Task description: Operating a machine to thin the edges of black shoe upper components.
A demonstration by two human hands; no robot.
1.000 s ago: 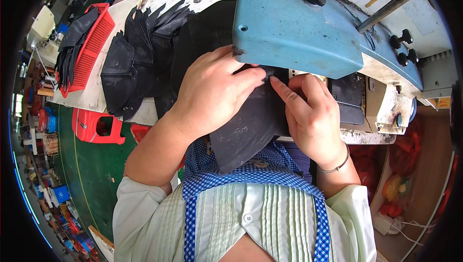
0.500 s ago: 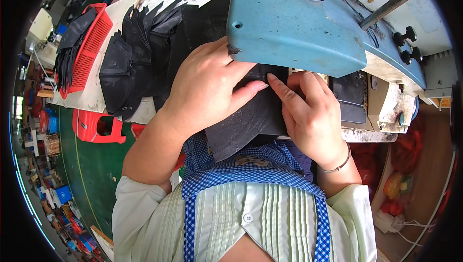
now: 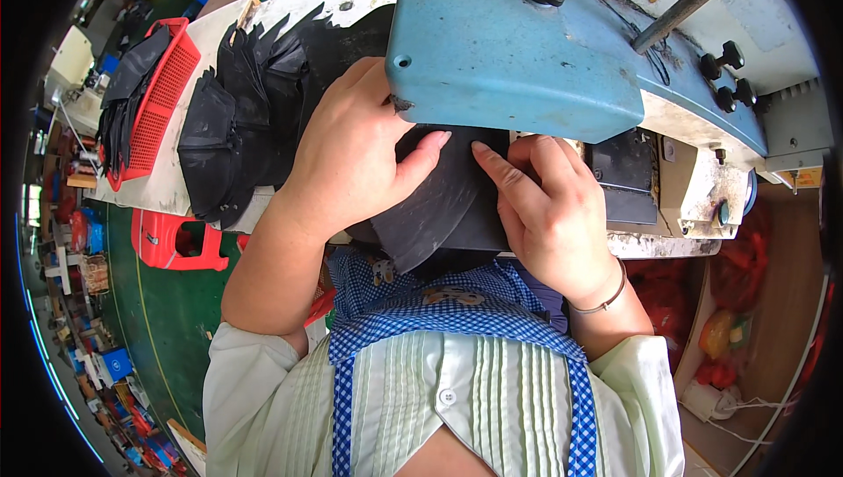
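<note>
A black, leather-like sheet piece lies under the blue housing of a bench machine, its curved lower end hanging over the table edge toward my apron. My left hand rests on the piece's left side. Its thumb is stretched out and apart, while the other fingertips are hidden behind the housing. From the right, my right hand touches the piece with its outstretched index finger; the other fingers are bent and seem to hold nothing. The machine's working point is hidden beneath the housing.
Several black pieces lie overlapped on the white table at left. Beyond them a red basket holds more black pieces. A red stool stands on the green floor. At right, red bags sit under the machine.
My left thumb has drawn back up and left, away from my right index finger. The machine appears slightly further left in view. Both hands are still at the black piece.
</note>
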